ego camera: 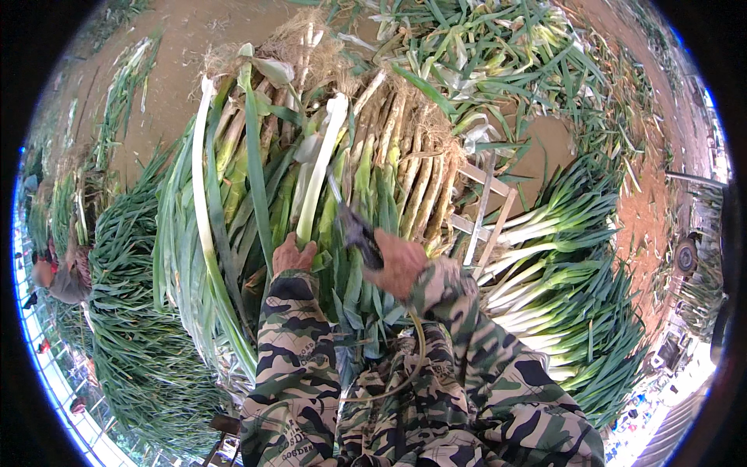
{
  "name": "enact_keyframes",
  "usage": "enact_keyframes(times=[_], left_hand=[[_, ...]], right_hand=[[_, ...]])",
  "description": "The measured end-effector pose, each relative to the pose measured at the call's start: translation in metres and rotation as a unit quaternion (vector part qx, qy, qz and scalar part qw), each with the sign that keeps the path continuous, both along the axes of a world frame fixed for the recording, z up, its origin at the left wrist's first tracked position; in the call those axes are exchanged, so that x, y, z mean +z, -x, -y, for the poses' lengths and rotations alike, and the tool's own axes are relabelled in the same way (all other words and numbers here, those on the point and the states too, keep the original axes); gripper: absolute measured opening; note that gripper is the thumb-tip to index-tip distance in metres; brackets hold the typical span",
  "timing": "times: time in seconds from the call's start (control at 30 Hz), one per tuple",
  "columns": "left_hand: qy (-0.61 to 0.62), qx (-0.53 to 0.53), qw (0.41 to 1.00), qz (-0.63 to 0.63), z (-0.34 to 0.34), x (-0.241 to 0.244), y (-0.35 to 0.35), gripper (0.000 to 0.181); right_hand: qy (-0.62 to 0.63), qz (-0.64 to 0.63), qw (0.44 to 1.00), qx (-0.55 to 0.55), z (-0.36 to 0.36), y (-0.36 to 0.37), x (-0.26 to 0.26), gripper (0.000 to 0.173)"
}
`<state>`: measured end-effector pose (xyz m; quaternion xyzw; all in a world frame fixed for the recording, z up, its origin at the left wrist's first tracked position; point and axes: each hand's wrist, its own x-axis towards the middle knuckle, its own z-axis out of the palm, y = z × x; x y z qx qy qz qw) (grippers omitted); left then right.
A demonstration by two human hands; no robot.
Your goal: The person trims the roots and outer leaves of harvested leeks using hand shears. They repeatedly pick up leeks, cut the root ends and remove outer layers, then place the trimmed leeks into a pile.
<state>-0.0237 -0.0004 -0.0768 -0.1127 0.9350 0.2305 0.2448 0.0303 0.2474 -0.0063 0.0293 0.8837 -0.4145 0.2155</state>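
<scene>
My left hand [293,255] is closed around a white-stemmed leek or large green onion [323,169], whose pale root end points away from me. My right hand [398,262] grips a dark-handled air blow gun [359,232] with a thin metal nozzle, its tip close to the right side of that stem. A yellowish hose [421,344] curves down from below my right hand. Under both hands lies a thick pile of unpeeled stalks with brown, soil-stained stems [417,181] and fibrous roots. Another white stem [202,169] lies on the pile's left part.
Cleaned white-and-green stalks [543,292] are heaped at the right, beside a metal frame [490,207]. Stripped leaves [496,58] cover the ground at the top right. A large green pile [140,315] stands at left, with another person [67,280] beyond it.
</scene>
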Motion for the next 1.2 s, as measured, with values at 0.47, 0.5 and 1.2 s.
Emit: enact_keyframes(times=[0.47,0.5,1.2], left_hand=[[-0.165,0.042,0.984,-0.048,0.011,0.078,-0.012,0.05],[-0.135,0.023,0.981,-0.134,0.024,0.088,-0.019,0.044],[0.039,-0.114,0.979,-0.164,0.04,0.023,0.05,0.052]], right_hand=[[-0.031,-0.162,0.983,-0.08,0.002,0.006,0.006,0.052],[-0.019,-0.156,0.985,-0.075,0.008,0.007,0.01,0.052],[-0.002,0.089,0.994,0.064,0.026,0.009,-0.01,0.05]])
